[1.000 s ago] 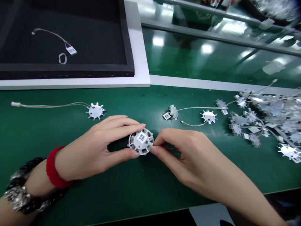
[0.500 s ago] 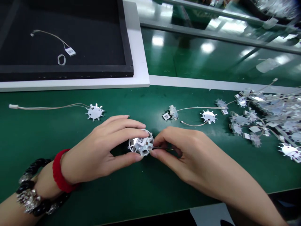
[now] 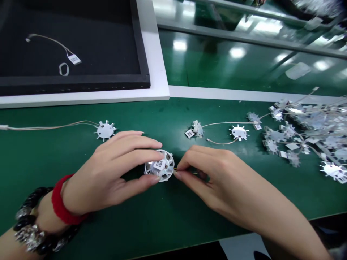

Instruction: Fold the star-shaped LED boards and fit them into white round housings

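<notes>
My left hand grips a round white plastic ring between thumb and fingers, low over the green table. Inside the ring sits a silvery star-shaped piece with a white code label on top. With thumb and index finger, my right hand pinches the thin wire that leaves the ring's right side. Beyond my left hand lies a silvery toothed disc with a long wire running left. Another toothed disc with a short wire rests beyond my right hand, near a labelled one.
A heap of wired toothed discs spreads along the right side of the green table. At the upper left, a white-framed black tray holds a labelled wire piece and a small white loop. A grey rail crosses behind.
My fingers have shifted slightly on the ring, so more of its rim shows. My right hand keeps its pinch on the wire, with a little more space between its fingertips and the ring.
</notes>
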Demonstrator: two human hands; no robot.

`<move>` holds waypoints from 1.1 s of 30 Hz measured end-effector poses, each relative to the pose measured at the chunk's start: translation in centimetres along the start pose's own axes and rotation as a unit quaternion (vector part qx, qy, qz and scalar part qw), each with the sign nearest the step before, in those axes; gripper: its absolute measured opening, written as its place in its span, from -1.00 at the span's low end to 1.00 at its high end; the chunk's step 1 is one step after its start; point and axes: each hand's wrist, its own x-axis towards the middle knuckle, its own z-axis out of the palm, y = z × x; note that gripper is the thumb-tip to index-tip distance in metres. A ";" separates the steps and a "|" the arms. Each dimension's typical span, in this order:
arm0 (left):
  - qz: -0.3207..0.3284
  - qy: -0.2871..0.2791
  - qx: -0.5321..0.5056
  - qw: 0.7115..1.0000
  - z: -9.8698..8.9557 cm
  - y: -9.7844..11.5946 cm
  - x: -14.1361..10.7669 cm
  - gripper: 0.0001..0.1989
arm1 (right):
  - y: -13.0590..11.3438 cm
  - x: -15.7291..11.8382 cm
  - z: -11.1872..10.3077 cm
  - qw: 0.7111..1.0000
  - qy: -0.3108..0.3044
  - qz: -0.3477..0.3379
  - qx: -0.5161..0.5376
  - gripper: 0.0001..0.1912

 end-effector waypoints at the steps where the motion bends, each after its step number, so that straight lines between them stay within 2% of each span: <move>1: 0.008 -0.001 0.007 1.000 0.0 0.0 0.1 -0.84 | 0.0 0.0 0.0 1.000 0.002 0.001 -0.001 -0.85; 12: 0.012 -0.025 0.028 0.999 0.1 -0.1 0.2 -0.89 | 0.1 0.0 -0.1 1.000 0.005 0.007 -0.010 -0.82; 21: 0.059 -0.017 0.072 0.996 -0.3 0.2 0.6 -0.91 | 0.0 0.2 -0.1 0.999 0.020 -0.004 -0.037 -0.87; 28: 0.033 -0.018 0.097 0.995 -0.2 0.4 0.3 -0.92 | 0.0 0.2 -0.1 0.999 0.009 0.000 -0.044 -0.86; 33: 0.000 -0.004 0.019 1.000 0.3 0.4 0.1 -0.75 | -0.2 0.2 -0.2 0.999 0.001 0.008 -0.036 -0.84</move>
